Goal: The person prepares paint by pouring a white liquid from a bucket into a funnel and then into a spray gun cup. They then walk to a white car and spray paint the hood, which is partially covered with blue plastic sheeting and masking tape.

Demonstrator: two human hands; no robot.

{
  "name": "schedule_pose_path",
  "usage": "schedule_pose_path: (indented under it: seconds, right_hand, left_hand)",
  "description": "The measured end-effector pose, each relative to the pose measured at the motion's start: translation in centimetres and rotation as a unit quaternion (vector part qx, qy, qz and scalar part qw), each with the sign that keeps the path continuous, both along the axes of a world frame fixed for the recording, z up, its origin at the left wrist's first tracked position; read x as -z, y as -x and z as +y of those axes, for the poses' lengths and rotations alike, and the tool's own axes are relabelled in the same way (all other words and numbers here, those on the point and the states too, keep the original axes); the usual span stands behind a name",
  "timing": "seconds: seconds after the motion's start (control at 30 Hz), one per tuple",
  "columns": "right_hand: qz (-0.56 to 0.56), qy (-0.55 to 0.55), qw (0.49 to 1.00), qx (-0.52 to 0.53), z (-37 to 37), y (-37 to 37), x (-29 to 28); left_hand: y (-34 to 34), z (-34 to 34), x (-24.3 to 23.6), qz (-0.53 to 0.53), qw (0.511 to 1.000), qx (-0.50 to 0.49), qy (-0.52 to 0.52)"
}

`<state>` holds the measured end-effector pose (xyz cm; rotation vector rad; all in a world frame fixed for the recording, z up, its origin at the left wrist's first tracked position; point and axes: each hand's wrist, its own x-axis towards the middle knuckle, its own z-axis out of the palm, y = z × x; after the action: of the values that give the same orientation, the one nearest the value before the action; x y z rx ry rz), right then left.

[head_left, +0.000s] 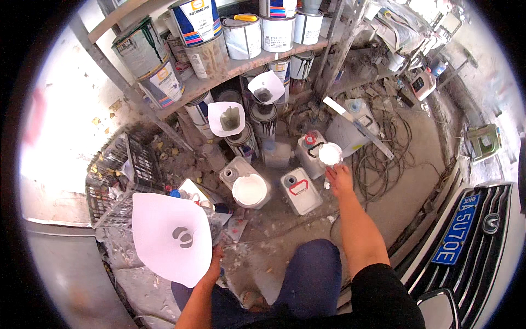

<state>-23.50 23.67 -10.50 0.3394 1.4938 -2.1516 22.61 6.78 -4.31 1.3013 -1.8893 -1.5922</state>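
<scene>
My left hand point(214, 266) is closed on the edge of a white paper paint strainer point(159, 230), a wide cone with dark mesh patches at its middle. My right hand point(341, 180) reaches forward, its fingers closed round a small white round container point(330, 154); whether it is a cup or a lid is hard to tell. Beneath it stands a pale jerrycan point(310, 156) with a red cap and black handle. Beside that is another jerrycan point(302, 192) with a red handle. A larger white round container or lid point(250, 190) rests by a third jerrycan point(234, 171).
Paint cans point(243, 37) crowd a shelf point(219, 82) ahead. Two more paper strainers point(233, 112) sit on cans below it. A black plastic crate point(123, 164) stands left. A coiled hose point(392, 164) lies right, near a car's front grille point(471, 241).
</scene>
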Motion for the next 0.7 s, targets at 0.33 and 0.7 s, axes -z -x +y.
schedule_pose_path:
  seconds: [0.33,0.7]
  right_hand:
    - [0.068,-0.011,0.989,-0.128,0.9,-2.9,-12.4]
    - [0.126,-0.018,0.946,-0.299,-2.6,-11.7,-29.1]
  left_hand:
    - [-0.4,0.1,4.4,0.069,0.982,0.045,0.171]
    - [1.6,1.1,-1.2,0.094,0.991,0.037,0.091]
